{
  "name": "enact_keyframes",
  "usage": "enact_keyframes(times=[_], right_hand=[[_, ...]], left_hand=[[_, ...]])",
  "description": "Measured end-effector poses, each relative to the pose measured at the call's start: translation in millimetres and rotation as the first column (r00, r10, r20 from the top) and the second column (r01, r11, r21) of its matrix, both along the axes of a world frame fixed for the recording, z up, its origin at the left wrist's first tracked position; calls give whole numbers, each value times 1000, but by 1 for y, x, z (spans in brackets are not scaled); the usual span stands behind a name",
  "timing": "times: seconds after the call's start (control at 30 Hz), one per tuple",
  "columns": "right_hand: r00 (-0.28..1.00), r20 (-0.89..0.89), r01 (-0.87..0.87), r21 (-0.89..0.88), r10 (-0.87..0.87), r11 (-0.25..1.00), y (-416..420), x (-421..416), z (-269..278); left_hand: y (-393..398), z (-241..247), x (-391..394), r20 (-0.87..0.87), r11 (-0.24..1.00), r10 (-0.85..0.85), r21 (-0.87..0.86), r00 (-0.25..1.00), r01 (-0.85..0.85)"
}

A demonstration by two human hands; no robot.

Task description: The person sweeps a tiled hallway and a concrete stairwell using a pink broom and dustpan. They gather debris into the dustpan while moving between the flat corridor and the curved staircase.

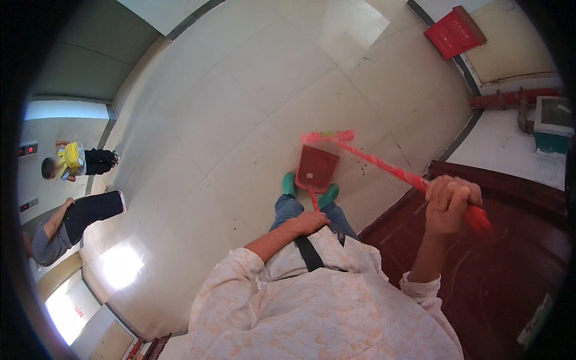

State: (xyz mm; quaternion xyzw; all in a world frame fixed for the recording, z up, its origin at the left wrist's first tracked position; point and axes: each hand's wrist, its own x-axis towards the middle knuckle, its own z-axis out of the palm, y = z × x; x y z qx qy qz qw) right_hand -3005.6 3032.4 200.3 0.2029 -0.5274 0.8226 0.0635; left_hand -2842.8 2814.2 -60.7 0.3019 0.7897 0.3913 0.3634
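My right hand [451, 203] grips the upper part of a red broom handle [382, 165], held out to my right and slanting down to the floor. At its far end the pink broom head [328, 136] lies just beyond the open edge of a red dustpan [317, 166], blurred at its left end. In front of my waist, my left hand [310, 223] is closed around the dustpan's thin red handle [313, 200]. The pan rests between my green boots [330, 195], with a small pale spot visible inside it.
Dark spots mark the tiled floor [252, 121]. A dark red door [504, 270] stands close on my right. Ahead right are a red fire-equipment box [455, 33] and a red pipe [513, 97]. Two people, one with a yellow bag [73, 155], stand left near elevator panels [28, 149].
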Motion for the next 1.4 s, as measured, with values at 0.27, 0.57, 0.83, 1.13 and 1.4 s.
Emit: enact_keyframes(times=[0.27,0.57,0.83,1.13,1.4], right_hand=[[968,-109,250,554,-228,794,-28,-20,-73],[938,86,291,337,-337,895,3,101,-44],[871,19,440,413,-491,797,-6,186,-50],[818,-48,510,521,-573,685,-15,241,-70],[711,-143,607,619,-688,499,-1,341,-116]], left_hand=[[2,-3,4,12,999,45,5,999,-45],[-13,2,13,96,994,-106,22,990,104],[-1,-4,41,22,969,-247,-6,969,247],[-14,-8,54,28,936,-349,-47,937,350],[-4,-34,70,4,989,-76,126,997,75]])
